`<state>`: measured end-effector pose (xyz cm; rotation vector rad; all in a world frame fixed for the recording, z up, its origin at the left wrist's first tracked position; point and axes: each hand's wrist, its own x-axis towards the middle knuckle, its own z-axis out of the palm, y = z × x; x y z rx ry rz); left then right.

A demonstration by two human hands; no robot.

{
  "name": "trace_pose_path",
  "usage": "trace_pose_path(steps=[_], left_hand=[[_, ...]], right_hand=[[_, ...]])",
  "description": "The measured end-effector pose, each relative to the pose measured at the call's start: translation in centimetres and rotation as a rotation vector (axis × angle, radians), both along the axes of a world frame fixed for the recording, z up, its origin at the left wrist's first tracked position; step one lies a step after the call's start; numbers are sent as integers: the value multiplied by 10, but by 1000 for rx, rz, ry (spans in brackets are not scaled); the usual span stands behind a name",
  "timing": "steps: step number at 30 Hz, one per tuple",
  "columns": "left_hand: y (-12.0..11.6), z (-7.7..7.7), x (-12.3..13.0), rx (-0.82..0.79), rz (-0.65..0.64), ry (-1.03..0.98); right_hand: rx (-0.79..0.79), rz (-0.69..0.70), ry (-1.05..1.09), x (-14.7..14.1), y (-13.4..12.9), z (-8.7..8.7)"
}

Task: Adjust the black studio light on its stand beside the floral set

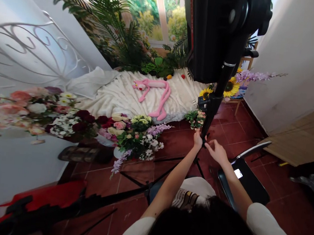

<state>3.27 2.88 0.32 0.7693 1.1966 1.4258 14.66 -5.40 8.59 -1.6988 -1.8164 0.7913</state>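
A black light stand (pixel 213 105) rises in front of me, with a large black lamp housing (pixel 206 38) at its top. My left hand (pixel 198 139) is wrapped round the lower part of the stand's pole. Just right of it, my right hand (pixel 216 151) has its thumb at a small black part of the pole, its fingers bent; whether it grips that part is too small to tell. Beyond the stand, a pink plush toy (pixel 162 105) lies on a cream draped cloth (pixel 115 92).
Flower bunches (pixel 133 137) line the cloth's front edge. A black folding chair (pixel 252 186) bearing a phone (pixel 238 173) stands at the right. Another black stand (pixel 109 199) and a red bag (pixel 50 197) are lower left. Sunflowers (pixel 232 87) stand behind the pole.
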Motion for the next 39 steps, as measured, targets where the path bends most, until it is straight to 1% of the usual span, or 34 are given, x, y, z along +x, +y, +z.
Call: trace_pose_path(steps=[1,2,3,5,7,9,11,12,14,16,18,21,22,24,26,27,28,30,32,34,36,38,39], left_hand=[[-1,1,0,12,-16,-11],[-2,2,0,27,-26,-27],[-3,3,-1,38,-26,-39],[-5,6,-1,41,-22,-36],[-6,9,-1,32,-20,-29],[-7,10,0,19,-14,-34],[-6,11,1,8,-10,-51],[-5,11,1,4,-10,-58],[-5,11,2,2,-10,-61],[-5,12,2,6,-8,-47],[-7,14,-1,16,-40,-17],[-17,16,-16,46,-102,45],[-22,16,-26,62,-104,68],[-40,13,-53,94,-64,131],[-66,8,-89,111,35,236],[-83,6,-109,109,120,313],[-101,4,-129,102,234,416],[-143,2,-167,61,523,670],[-185,2,-196,0,804,883],[-222,3,-217,-55,1047,995],[-252,3,-231,-95,1285,1032],[-274,3,-241,-143,1503,1023],[-282,3,-245,-173,1587,1012]], right_hand=[[-81,14,-7,-1,-4,-11],[-146,27,31,-5,-7,-21],[-200,28,112,-9,-8,-30],[-320,-25,386,-21,-8,-44],[-486,-106,784,-31,-7,-54],[-639,-145,1238,-37,-6,-60],[-712,-146,1653,-39,-7,-62],[-727,-157,1815,-40,-9,-62],[-735,-215,2039,-42,-11,-60],[-727,-287,2140,-46,-12,-57],[-707,-358,2147,-50,-12,-54],[-737,-426,2017,-57,-12,-49],[-772,-422,1948,-61,-12,-48],[-865,-365,1808,-70,-11,-47],[-969,-265,1696,-85,-10,-45],[-1021,-206,1651,-95,-9,-43],[-1071,-144,1608,-106,-7,-41],[-1166,-13,1524,-134,-3,-34],[-1267,123,1414,-166,-1,-25],[-1341,280,1233,-204,-3,-15],[-1321,482,979,-244,-9,-6],[-1202,736,721,-287,-20,1],[-1128,869,606,-308,-27,5]])
